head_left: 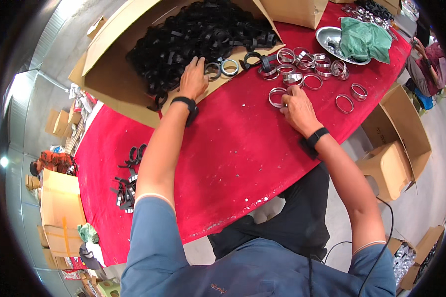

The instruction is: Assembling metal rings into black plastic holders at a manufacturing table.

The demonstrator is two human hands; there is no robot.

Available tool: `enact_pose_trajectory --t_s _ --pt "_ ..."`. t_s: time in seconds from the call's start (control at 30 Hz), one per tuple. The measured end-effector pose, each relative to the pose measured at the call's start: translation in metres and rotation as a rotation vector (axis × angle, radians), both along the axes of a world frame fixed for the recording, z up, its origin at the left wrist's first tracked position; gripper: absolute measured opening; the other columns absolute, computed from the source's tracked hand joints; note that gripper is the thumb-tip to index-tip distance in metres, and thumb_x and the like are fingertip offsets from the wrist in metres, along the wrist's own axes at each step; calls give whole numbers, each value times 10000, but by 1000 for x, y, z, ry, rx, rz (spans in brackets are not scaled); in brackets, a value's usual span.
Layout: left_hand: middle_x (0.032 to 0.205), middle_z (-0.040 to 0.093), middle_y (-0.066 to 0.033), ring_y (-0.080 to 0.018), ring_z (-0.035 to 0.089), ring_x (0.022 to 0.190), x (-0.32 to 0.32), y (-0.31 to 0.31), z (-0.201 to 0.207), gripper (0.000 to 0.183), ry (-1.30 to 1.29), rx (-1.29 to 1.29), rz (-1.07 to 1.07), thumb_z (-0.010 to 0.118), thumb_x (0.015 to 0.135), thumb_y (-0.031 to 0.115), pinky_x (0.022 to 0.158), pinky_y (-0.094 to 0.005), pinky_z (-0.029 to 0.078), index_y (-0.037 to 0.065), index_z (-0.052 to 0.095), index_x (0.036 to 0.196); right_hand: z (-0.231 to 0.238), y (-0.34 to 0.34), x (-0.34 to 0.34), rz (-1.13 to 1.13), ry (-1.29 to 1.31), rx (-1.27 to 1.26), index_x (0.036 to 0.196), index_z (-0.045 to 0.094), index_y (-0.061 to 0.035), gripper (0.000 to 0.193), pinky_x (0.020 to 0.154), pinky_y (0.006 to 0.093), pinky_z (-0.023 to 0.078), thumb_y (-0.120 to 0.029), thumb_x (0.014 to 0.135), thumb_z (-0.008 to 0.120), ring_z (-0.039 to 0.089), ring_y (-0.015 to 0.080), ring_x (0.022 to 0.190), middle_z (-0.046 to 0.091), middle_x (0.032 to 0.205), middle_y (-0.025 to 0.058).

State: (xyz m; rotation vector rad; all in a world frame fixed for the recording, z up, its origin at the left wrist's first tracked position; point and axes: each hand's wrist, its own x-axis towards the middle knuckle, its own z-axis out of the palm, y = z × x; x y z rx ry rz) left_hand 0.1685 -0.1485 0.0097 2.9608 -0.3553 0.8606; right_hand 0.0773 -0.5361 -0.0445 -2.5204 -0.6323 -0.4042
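At the mouth of a tipped cardboard box (119, 99), my left hand (194, 79) reaches over black parts with its fingers stretched out. Close beside its fingertips lie a dark ring (212, 71) and a pale-edged ring (229, 67) on the box flap. The box holds a large heap of black ring-shaped clips (193, 37). My right hand (298, 108) has its fingers and thumb closed at the edge of a silver metal ring (270, 98) on the red cloth. Beyond it sits a cluster of similar metal rings (305, 60); part of the held ring is hidden.
Two loose rings (345, 103) lie farther right. A metal bowl (327, 35) with a green plastic bag (364, 40) stands at the back right. Black clips (126, 190) rest by my left arm. An open carton (406, 131) and a stool (386, 171) stand beside the red-covered table (223, 163).
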Motion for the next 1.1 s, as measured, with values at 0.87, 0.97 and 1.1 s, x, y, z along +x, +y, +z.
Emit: enact_pose_trajectory --t_s 0.87,0.97,1.1 --pt "1080 771 -264 -449 739 1041 -137 55 18 233 106 -233 291 731 910 120 900 -509 585 35 803 1115 3 -162 -5 -215 -65 -274 1340 690 -58 501 997 526 557 -126 863 827 665 438 1161 724 1289 184" --pt "1284 706 -303 -468 685 1197 -112 75 16 411 141 -165 258 750 922 174 1000 -517 560 30 715 1306 0 -159 -11 -180 -90 -211 1286 700 -49 380 917 542 566 -69 910 750 687 454 1050 741 1153 211" --pt "1607 536 -270 -419 516 1487 -78 67 -3 810 458 -142 296 805 939 366 1228 -478 437 -6 501 1592 24 -130 -38 -40 -52 1 1282 676 -18 330 815 530 581 28 963 604 700 503 959 728 1092 260"
